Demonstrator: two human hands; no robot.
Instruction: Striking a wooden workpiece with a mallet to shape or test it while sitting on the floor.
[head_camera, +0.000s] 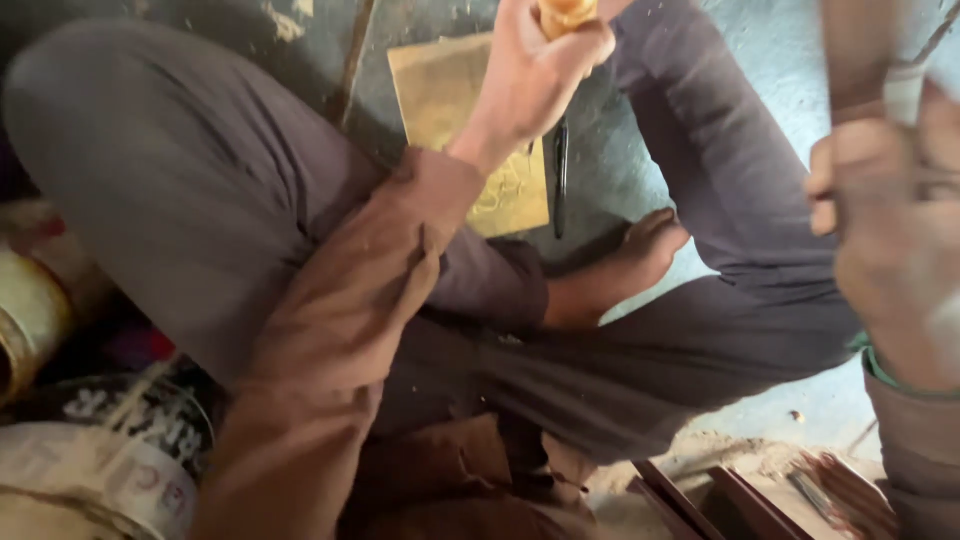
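Note:
I sit cross-legged on the floor in grey trousers. My left hand (535, 70) is raised over a brass sheet (450, 100) and is closed around a yellowish wooden handle (567, 14) at the top edge. My right hand (890, 230) is close to the camera at the right, blurred, gripping a wooden-handled tool (880, 70) that runs up out of view. A dark thin pen-like tool (560, 175) lies beside the brass sheet. My bare foot (640, 255) rests just below the sheet.
Round tins and containers (90, 460) stand at the lower left. Wooden strips and rods (760, 495) lie at the lower right on a dusty blue-grey floor (760, 60).

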